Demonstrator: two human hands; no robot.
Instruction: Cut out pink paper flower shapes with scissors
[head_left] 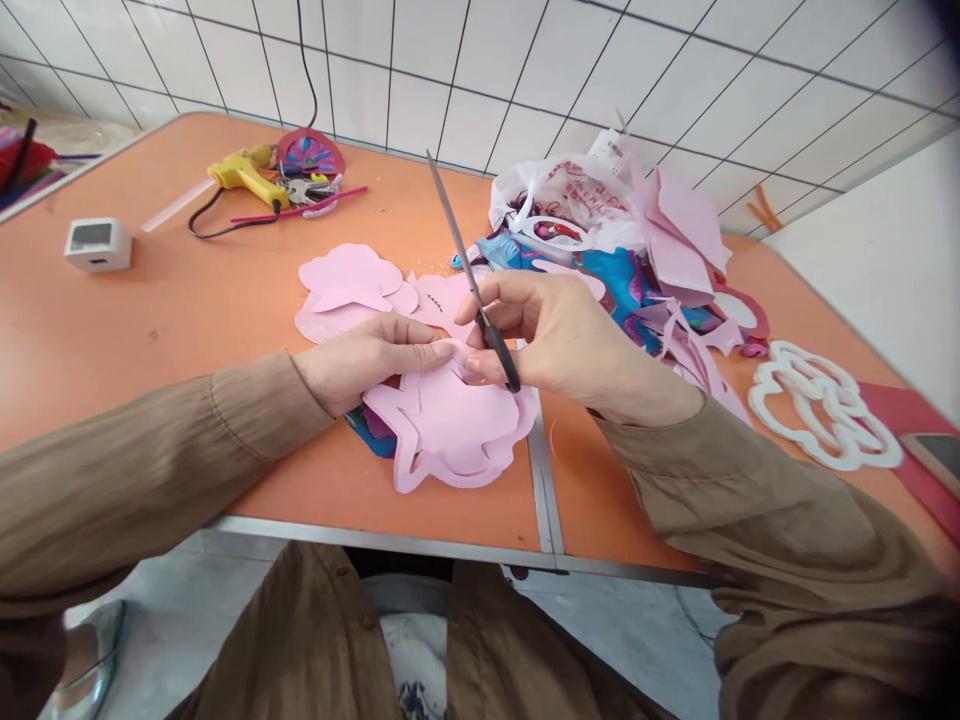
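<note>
My left hand [367,358] is closed, its thumb and fingers pinching the upper edge of a pink paper cutout [457,415] with a wavy outline. In my right hand [559,330] are scissors [469,265] with black handles, their blades pointing up and away from me. The right fingertips also come close to the cutout's top edge; whether they touch it I cannot tell. Just behind my hands lie more pink cutouts [351,278], one with a small dark lash-like mark. Blue and purple material [375,435] shows from under the held cutout.
A yellow glue gun [251,178] lies at the back left, near keys [304,190] and a white cube [97,245]. Back right, a plastic bag [570,200] stands among pink scraps [697,345]. White cloud-shaped outlines [825,405] lie at the right. A metal strip [544,480] crosses the table.
</note>
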